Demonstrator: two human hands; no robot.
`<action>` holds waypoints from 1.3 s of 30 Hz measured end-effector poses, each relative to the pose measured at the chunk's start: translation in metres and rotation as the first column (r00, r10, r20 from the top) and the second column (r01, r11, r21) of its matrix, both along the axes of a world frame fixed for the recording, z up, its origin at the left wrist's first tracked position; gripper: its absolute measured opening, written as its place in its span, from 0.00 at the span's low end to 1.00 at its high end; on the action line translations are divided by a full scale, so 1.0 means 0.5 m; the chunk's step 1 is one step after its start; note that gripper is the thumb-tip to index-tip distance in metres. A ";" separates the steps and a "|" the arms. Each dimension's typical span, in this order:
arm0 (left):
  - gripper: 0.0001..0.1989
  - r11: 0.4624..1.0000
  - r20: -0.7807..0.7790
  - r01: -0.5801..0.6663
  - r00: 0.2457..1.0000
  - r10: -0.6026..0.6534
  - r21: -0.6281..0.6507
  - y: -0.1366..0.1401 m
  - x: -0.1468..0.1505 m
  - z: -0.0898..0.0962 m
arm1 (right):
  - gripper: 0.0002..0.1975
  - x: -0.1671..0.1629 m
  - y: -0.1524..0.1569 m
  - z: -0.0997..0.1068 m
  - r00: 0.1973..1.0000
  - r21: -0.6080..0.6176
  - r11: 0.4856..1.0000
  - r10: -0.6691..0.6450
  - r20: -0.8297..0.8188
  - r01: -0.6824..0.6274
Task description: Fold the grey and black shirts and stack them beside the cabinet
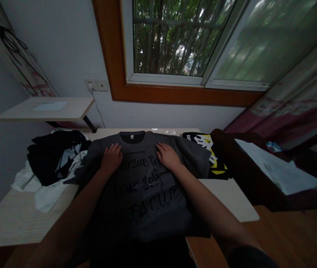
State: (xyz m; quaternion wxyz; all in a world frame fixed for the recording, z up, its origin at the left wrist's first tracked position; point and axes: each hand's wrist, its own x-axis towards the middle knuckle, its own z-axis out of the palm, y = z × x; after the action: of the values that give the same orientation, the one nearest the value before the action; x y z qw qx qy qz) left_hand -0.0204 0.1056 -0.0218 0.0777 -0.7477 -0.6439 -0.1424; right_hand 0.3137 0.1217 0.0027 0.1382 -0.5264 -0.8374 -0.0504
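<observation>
From where I stand: left hand (pixel 112 158) and right hand (pixel 167 154) both open, palms down, gripping nothing, resting on the chest of the dark gray T-shirt (pixel 144 175) at frame centre. Shirt's long axis runs from collar (pixel 132 138), just beyond and between the fingertips, left hand nearer it, toward lower centre, hem too dark to read. Clothes pile (pixel 45 160) left, yellow-printed black garment (pixel 217 171) right, all on the pale table (pixel 231 199).
</observation>
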 end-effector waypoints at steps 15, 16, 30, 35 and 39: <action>0.21 0.989 -0.104 -0.139 0.984 0.144 0.048 -0.195 -0.047 0.055 | 0.20 0.045 -0.144 0.006 0.973 0.063 0.971 -0.231 0.015 0.230; 0.22 0.989 -0.110 -0.138 0.984 0.142 0.046 -0.200 -0.049 0.054 | 0.20 0.044 -0.144 0.005 0.971 0.065 0.969 -0.239 0.019 0.237; 0.26 0.994 -0.043 -0.111 0.993 0.110 -0.020 -0.097 -0.087 0.014 | 0.23 0.063 -0.075 0.004 0.945 0.059 0.945 -0.325 0.032 0.323; 0.26 0.997 0.075 -0.073 0.994 0.074 -0.009 -0.050 -0.098 0.002 | 0.24 0.064 -0.062 0.001 0.941 0.060 0.941 -0.336 0.030 0.334; 0.26 0.998 0.131 -0.055 0.990 0.052 0.020 -0.015 -0.108 -0.012 | 0.24 0.065 -0.051 -0.003 0.942 0.062 0.941 -0.336 0.028 0.333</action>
State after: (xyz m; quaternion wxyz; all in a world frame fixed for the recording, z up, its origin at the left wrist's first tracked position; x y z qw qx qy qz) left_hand -0.0746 0.0981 -0.0281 0.0481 -0.7185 -0.6655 -0.1964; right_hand 0.3464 0.0961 0.0012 0.1262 -0.6558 -0.7366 -0.1067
